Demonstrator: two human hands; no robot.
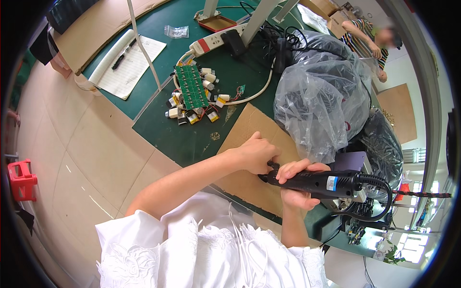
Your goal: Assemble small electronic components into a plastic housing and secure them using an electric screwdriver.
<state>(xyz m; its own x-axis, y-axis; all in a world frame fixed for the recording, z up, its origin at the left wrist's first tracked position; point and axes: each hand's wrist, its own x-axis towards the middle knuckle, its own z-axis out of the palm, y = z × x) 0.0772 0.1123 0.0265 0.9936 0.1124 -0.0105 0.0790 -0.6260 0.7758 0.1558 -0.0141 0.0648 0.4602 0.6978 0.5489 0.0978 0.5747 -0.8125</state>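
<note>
Handheld tool (pixel 312 185): black; label (pixel 332 183) blue and white. Cardboard sheet (pixel 254 134): plain tan. Tabletop (pixel 161 127): dark green. Circuit-board panel (pixel 192 86): green. Power strip (pixel 215 41): white, red end section. Plastic bag (pixel 321 96): transparent, greyish. Stool (pixel 21 180): red. Garment (pixel 216 257): white, tonal floral embroidery. Co-worker's shirt (pixel 356 38): multicoloured stripes. Floor tiles (pixel 96 129): beige.

Beige tiled floor (pixel 72 134); red stool (pixel 21 180); bright windows (pixel 414 247).

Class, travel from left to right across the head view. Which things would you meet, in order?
Red plastic stool → open notebook → green circuit-board panel → left hand → right hand, gripping a black corded power tool → red-and-black braided cord.
</note>
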